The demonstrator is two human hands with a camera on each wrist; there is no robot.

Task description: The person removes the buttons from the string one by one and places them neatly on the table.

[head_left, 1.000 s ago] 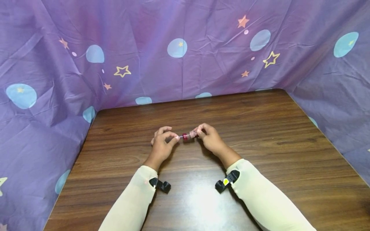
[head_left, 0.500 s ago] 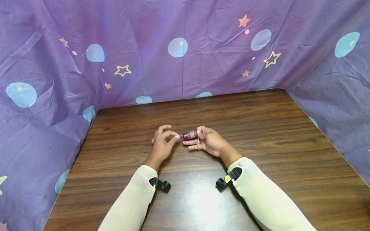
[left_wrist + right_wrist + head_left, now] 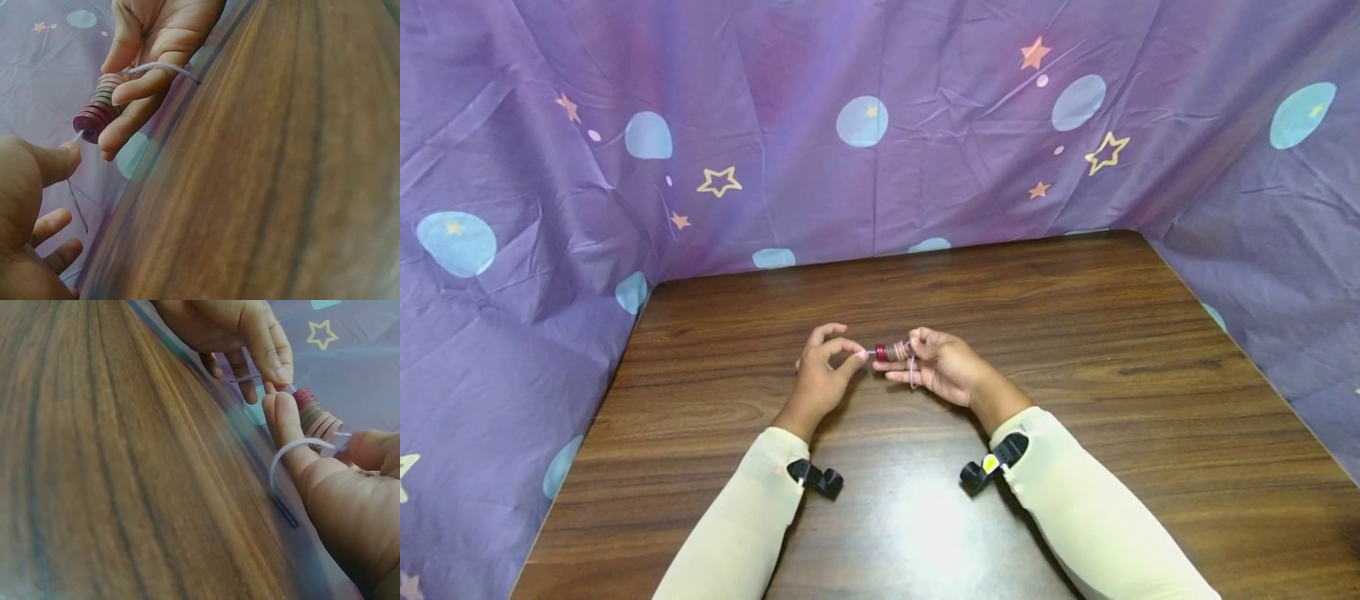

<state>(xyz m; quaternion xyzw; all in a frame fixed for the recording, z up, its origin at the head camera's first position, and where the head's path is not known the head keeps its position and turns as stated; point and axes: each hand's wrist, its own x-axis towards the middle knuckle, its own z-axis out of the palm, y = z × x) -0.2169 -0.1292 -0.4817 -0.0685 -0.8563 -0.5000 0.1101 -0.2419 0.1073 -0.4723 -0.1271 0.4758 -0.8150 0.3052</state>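
Observation:
A row of thin round discs (image 3: 891, 352), red at the left, then grey and pale pink, is strung on a lilac cord (image 3: 300, 441). My left hand (image 3: 823, 375) pinches the cord between thumb and forefinger, just left of the red discs. A short dark tail of cord (image 3: 77, 206) hangs below that pinch. My right hand (image 3: 951, 371), palm turned up, pinches the cord with thumb and forefinger at the pink end. Its other fingers (image 3: 128, 125) stretch out beside and below the discs. The cord's free end loops over these fingers and hangs down.
A brown wood-grain table (image 3: 760, 517) lies under both hands. Purple cloth (image 3: 940, 183) with stars and blue spots hangs behind it and at the sides. A black wrist camera (image 3: 816, 479) sits on the left sleeve, another camera (image 3: 992, 464) on the right.
My right hand has rolled palm up, its lower fingers now stretched under the discs, and the cord's free end has come into sight. My left hand has barely moved.

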